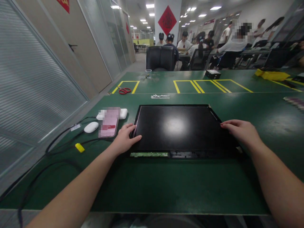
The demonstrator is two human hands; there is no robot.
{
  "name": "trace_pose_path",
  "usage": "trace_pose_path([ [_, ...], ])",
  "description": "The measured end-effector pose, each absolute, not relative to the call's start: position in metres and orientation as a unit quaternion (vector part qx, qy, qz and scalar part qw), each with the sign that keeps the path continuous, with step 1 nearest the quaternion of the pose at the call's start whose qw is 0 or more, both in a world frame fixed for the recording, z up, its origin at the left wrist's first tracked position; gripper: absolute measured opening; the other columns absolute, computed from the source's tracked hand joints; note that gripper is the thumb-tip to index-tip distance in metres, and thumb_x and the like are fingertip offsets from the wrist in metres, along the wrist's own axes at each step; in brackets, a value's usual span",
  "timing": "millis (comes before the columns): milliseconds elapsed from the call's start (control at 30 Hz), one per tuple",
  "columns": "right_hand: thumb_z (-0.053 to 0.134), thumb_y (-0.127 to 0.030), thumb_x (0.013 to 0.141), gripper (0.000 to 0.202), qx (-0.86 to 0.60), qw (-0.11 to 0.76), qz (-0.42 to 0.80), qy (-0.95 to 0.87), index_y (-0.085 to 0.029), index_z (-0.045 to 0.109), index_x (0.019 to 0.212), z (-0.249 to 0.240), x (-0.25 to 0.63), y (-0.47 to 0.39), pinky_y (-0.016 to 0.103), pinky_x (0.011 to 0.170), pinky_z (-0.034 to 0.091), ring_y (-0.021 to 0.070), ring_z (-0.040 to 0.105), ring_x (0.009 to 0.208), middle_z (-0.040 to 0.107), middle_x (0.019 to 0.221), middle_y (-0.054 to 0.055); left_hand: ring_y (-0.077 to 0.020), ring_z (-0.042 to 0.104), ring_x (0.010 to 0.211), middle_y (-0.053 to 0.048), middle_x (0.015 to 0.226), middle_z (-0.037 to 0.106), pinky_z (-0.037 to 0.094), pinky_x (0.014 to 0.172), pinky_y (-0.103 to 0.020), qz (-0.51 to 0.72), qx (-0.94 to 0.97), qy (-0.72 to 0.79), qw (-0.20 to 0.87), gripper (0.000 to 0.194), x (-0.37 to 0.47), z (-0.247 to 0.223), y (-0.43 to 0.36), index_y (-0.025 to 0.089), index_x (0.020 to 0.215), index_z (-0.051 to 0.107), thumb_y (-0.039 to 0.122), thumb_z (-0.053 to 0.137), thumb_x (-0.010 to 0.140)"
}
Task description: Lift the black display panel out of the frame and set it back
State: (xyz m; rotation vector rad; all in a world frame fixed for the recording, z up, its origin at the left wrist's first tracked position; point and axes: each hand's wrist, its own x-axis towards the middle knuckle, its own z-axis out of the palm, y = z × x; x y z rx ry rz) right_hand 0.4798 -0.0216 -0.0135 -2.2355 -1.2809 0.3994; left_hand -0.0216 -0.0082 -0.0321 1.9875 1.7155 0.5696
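Note:
A black LCD screen panel point(175, 126) lies face up on the green table, with a bright glare spot on its surface. A thin green circuit board point(149, 154) runs along the left part of its near edge. My left hand point(124, 137) grips the panel's left edge, thumb over the top and fingers along the side. At the right edge, my right hand point(239, 128) pinches the rim between thumb and fingers; some of its fingers are hidden behind the hand.
On the left lie a phone point(109, 122), a white mouse point(91, 127), a yellow piece point(79, 147) and black cables. Red-handled scissors point(124, 91), white strips point(160, 96), a plastic cup point(148, 74) and a black box point(213, 74) are farther back. Several people sit beyond.

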Motion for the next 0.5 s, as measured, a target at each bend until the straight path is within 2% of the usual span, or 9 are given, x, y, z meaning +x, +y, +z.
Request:
trace_pose_path([
  [100,0.064,-0.047,0.069,0.035,-0.825,0.269,0.147,-0.474,-0.023,0.082,0.087,-0.0124,0.4786,-0.0220,0.037,0.074,0.045,0.0259,0.066,0.081,0.078,0.089,0.007,-0.0429,0.049,0.145,-0.021,0.158,0.048,0.046,0.116,-0.059,0.193,0.732,0.618,0.213,0.068,-0.0197,-0.0296,-0.0092,0.017,0.138,0.068,0.056,0.067,0.082],
  [267,0.064,-0.049,0.066,0.034,-0.825,0.277,0.142,-0.472,-0.025,0.082,0.083,-0.0135,0.4798,-0.0215,0.038,0.074,0.045,0.0269,0.067,0.080,0.079,0.086,0.006,-0.0428,0.045,0.147,-0.019,0.158,0.050,0.033,0.123,-0.062,0.161,0.752,0.616,0.173,0.063,-0.0178,-0.0288,-0.0098,0.018,0.140,0.067,0.053,0.063,0.087],
  [500,0.065,-0.048,0.069,0.034,-0.821,0.282,0.145,-0.475,-0.024,0.083,0.085,-0.0142,0.4804,-0.0222,0.038,0.076,0.046,0.0259,0.068,0.079,0.079,0.087,0.007,-0.0425,0.045,0.148,-0.020,0.158,0.050,0.032,0.124,-0.060,0.167,0.753,0.610,0.181,0.062,-0.0193,-0.0283,-0.0094,0.017,0.138,0.066,0.053,0.064,0.087],
])
